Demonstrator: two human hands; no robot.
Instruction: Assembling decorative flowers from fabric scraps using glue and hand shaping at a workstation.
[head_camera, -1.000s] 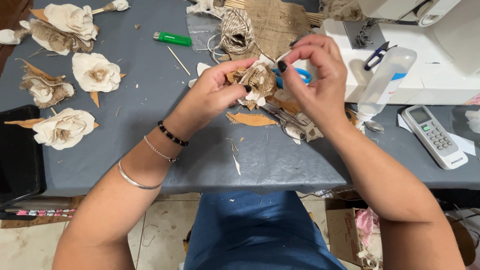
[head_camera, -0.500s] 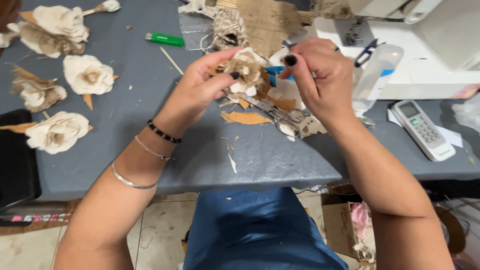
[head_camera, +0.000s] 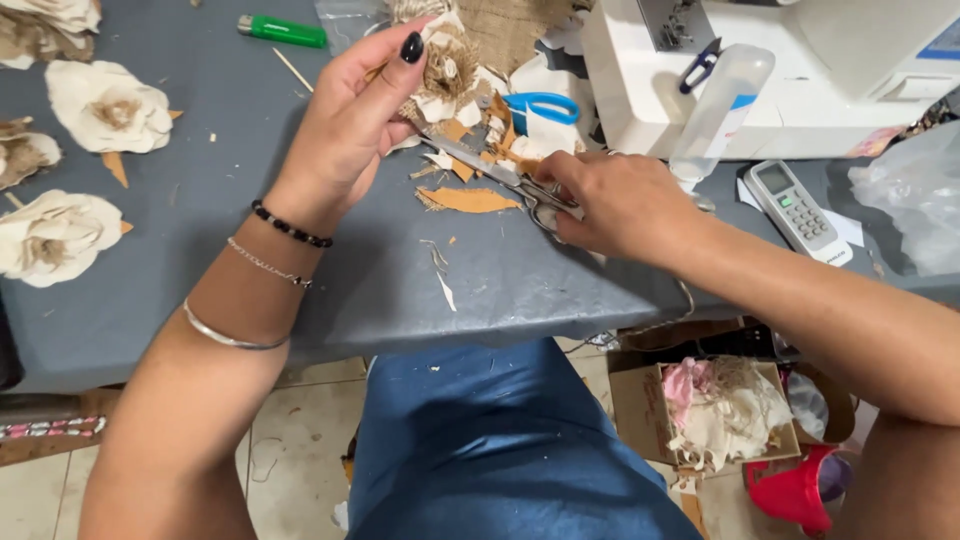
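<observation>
A person seated at a grey counter (head_camera: 380, 280) works with both bare hands, seen from above. The left hand (head_camera: 345, 135), wearing a dark beaded bracelet and thin silver bangles at the wrist, is raised a little above the counter and pinches a small handmade flower (head_camera: 447, 68) of burlap and cream fabric between thumb and fingers. The right hand (head_camera: 620, 205) rests on the counter to the right, fingers closed around the handles of metal scissors (head_camera: 490, 170). The blades point up and left toward the flower, their tip just beneath it.

Tan and cream scraps (head_camera: 468, 200) lie on the counter just below the scissors. Behind them sit blue-handled scissors (head_camera: 542, 105). Three finished cream fabric flowers (head_camera: 108, 105) line the left edge of the counter, and a green lighter (head_camera: 282, 31) lies near the top.

On the right stands a white sewing machine (head_camera: 800, 80), with a clear plastic bottle (head_camera: 722, 105) leaning against its front; the bottle carries a blue band. Beside it lies a white remote control (head_camera: 797, 212) with a small grey screen and rows of buttons. A crumpled clear plastic bag (head_camera: 915, 195) sits at the far right.

Under the counter, a cardboard box (head_camera: 720, 415) holds pink and cream fabric offcuts, next to a red container (head_camera: 795, 492). The person's blue trousers fill the lower middle.
</observation>
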